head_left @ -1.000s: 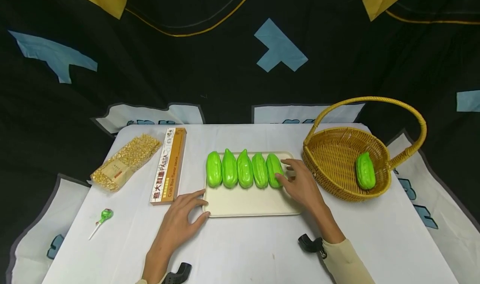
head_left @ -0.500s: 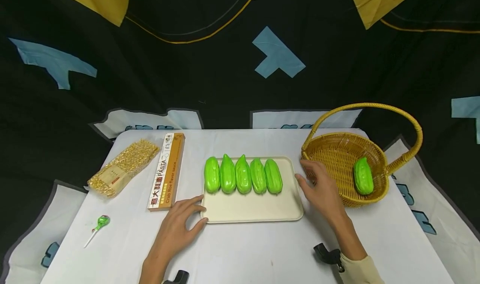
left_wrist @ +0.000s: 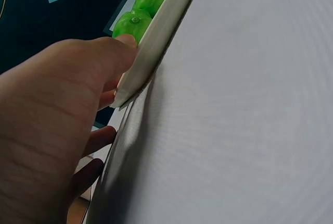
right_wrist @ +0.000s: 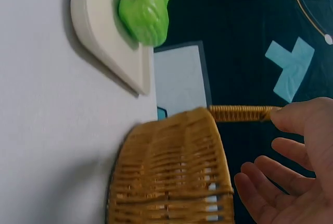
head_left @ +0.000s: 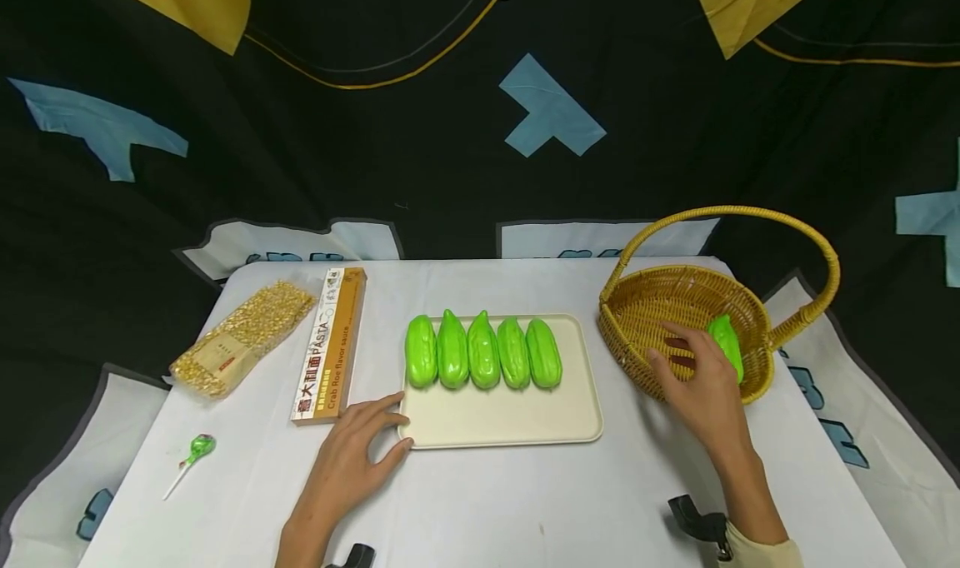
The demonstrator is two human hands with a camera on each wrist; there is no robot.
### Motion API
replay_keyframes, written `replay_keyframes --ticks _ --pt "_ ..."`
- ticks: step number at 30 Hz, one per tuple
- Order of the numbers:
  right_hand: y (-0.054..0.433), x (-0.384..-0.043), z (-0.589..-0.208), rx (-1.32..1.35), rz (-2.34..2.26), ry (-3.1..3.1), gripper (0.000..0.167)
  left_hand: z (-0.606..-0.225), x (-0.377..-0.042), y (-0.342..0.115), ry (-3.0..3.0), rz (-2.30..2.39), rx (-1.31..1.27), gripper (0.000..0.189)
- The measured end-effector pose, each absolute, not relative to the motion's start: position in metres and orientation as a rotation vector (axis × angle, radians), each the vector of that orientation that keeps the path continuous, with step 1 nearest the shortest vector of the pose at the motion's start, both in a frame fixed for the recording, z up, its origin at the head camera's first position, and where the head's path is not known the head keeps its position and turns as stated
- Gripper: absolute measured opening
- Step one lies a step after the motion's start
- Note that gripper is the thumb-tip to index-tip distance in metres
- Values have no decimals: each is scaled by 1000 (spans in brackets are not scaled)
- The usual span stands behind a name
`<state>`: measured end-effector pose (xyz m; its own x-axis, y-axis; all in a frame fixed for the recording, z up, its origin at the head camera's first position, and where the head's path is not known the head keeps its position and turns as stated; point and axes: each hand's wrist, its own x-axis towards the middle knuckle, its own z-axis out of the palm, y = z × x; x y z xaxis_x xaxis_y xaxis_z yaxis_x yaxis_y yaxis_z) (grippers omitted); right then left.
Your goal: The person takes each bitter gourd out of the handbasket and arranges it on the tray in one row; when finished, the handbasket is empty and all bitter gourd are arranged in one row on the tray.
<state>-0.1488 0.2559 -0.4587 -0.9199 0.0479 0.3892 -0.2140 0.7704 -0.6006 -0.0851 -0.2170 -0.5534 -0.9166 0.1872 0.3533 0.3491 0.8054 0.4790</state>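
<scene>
My left hand (head_left: pixel 352 447) rests at the left edge of a cream tray (head_left: pixel 510 418), its fingertips and thumb touching the rim. The left wrist view shows the thumb against the tray corner. Several bumpy green gourds like bitter melons (head_left: pixel 482 351) lie side by side across the tray's far half. My right hand (head_left: pixel 705 385) is over the near side of a wicker basket (head_left: pixel 637 360), fingers loosely bent with nothing between them. Another green gourd (head_left: pixel 726 343) lies in the basket, partly hidden behind that hand. In the right wrist view, the hand (right_wrist: pixel 291 177) appears above the basket.
On the left lie an orange-and-white pasta box (head_left: pixel 330 347), a clear bag of yellow kernels (head_left: pixel 243 339) and a green lollipop (head_left: pixel 201 446). The basket's tall handle (head_left: pixel 735 211) arches above it. A black patterned cloth (head_left: pixel 420 160) hangs behind the table.
My right hand has left the rightmost gourd on the tray and moved right to the basket. My left hand has stayed at the tray edge. The camera view has shifted slightly.
</scene>
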Motion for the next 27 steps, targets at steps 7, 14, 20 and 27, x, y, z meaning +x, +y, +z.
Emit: replay_keyframes --ticks 7,14,20,27 --pt "271 -147 -455 66 947 -2626 50 -554 -84 -217 -2707 -792 -402 32" --pt "282 -145 -451 -27 944 -2664 54 -554 -83 -217 -2714 -784 -404 32" --pt "292 -145 -451 -39 891 -2670 54 -554 -83 -218 -2704 -780 -424 32" --pt "304 -151 -451 -85 874 -2699 56 -554 -85 -218 -2691 -789 -441 31"
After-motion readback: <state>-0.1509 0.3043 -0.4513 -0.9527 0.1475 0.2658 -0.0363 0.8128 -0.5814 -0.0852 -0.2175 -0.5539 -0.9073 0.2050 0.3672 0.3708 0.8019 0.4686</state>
